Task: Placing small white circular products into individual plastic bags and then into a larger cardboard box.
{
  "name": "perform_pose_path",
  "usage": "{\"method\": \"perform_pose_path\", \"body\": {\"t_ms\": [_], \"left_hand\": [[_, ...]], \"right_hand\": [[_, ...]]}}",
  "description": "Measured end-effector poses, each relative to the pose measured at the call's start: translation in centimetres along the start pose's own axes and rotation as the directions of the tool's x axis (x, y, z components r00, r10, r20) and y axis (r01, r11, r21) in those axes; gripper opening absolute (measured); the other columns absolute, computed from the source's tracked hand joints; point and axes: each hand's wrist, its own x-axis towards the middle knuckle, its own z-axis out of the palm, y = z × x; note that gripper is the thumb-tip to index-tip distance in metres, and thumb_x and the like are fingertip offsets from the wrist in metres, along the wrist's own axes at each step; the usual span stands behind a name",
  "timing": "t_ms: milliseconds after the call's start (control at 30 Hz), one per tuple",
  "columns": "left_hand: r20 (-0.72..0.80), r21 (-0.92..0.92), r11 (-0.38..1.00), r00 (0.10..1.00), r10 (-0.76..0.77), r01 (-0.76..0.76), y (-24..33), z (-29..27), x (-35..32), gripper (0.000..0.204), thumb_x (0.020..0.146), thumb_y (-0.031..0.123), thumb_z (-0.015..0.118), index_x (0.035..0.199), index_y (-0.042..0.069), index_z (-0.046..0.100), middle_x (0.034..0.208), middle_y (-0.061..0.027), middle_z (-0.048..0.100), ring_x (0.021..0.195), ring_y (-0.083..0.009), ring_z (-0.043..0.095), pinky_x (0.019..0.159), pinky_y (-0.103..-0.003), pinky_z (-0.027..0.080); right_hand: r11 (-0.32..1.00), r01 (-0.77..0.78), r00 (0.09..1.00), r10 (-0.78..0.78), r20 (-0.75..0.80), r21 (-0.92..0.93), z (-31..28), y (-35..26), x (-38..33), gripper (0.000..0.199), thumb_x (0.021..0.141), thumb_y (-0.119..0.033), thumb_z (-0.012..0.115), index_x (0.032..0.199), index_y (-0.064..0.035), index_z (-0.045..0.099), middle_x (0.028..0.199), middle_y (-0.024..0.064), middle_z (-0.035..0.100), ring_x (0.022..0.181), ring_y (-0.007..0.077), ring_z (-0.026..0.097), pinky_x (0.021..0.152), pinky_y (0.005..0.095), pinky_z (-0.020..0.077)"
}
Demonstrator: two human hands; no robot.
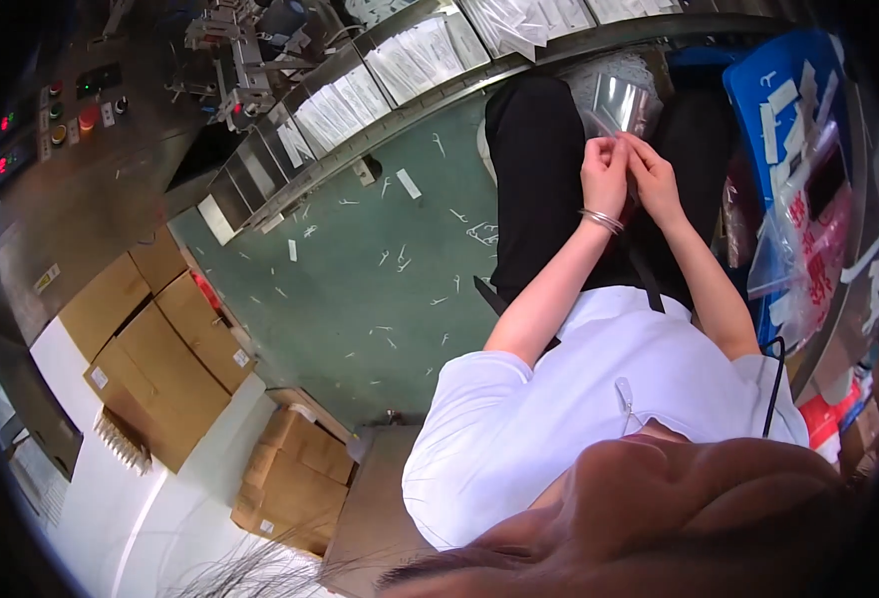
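The work looks to be partway through a single piece: a clear plastic bag (623,98) lies at the fingertips in the upper right of the frame, above the lap. The left hand (606,179) and the right hand (657,186) meet there, fingers drawn narrow and pinching the bag's near edge. Nothing shows the bag as sealed or set aside, so handling it seems unfinished; glare and distance make its contents hard to tell.

Plenty appears left: along the top of the frame, metal trays (442,93) hold rows of white packets (343,108). At the right edge, a blue plastic bin (746,84) carries white strips (782,97) and loose plastic bags (808,249).
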Motion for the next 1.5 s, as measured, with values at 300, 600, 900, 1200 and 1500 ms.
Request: {"method": "perform_pose_path", "body": {"t_ms": [300,600,900,1200,1500], "left_hand": [[0.142,0.067,0.997,0.989,-0.052,0.042,1.2,0.0,-0.4,0.014,0.084,0.012,0.062,0.079,0.000,0.057,0.070,-0.0017,0.058,0.061,-0.0062,0.052,0.057,-0.019,0.043],[0.497,0.233,0.969,0.846,-0.194,0.085,2.4,0.8,0.5,0.020,0.085,0.013,0.061,0.072,0.003,0.051,0.067,-0.0039,0.058,0.057,-0.0073,0.052,0.050,-0.020,0.042],[0.719,0.466,0.860,0.656,-0.232,-0.206,1.3,1.4,0.2,0.025,0.093,0.017,0.048,0.071,0.007,0.045,0.064,0.0016,0.047,0.058,-0.0065,0.043,0.052,-0.020,0.036],[0.791,-0.204,0.765,0.358,0.497,-0.610,-2.0,-2.4,3.5,0.032,0.092,0.020,0.050,0.067,0.003,0.041,0.054,-0.0059,0.053,0.047,-0.0114,0.049,0.045,-0.024,0.040],[0.499,0.563,0.740,0.865,0.048,-0.367,3.6,-1.2,-1.8,0.032,0.090,0.018,0.052,0.063,0.006,0.041,0.052,-0.0039,0.050,0.047,-0.0091,0.048,0.042,-0.023,0.038]], "right_hand": [[0.997,0.060,0.998,-0.061,-0.028,-0.043,-3.0,-4.1,-1.4,0.024,0.084,-0.011,0.058,0.105,0.0006,0.059,0.089,0.0062,0.062,0.074,0.0081,0.056,0.065,0.0223,0.0465],[0.991,-0.135,0.952,0.124,0.281,0.019,-6.2,-4.9,-1.3,0.014,0.075,-0.004,0.063,0.089,0.0016,0.062,0.076,0.0073,0.065,0.069,0.0125,0.061,0.063,0.0232,0.0483],[0.932,-0.323,0.895,0.245,0.373,0.164,-9.1,-3.4,-2.8,0.021,0.083,-0.012,0.049,0.081,0.0043,0.063,0.073,0.0123,0.065,0.062,0.0179,0.063,0.056,0.0277,0.0523],[0.846,0.066,0.949,-0.217,-0.230,-0.529,-6.1,-1.5,-1.8,0.018,0.075,-0.017,0.053,0.065,-0.0040,0.060,0.064,0.0095,0.063,0.060,0.0274,0.061,0.056,0.0375,0.0476],[0.850,0.494,0.864,-0.456,0.212,-0.183,-4.0,-6.0,-5.4,0.012,0.071,-0.001,0.055,0.081,-0.0059,0.059,0.079,0.0120,0.059,0.076,0.0286,0.058,0.066,0.0375,0.0484]]}}
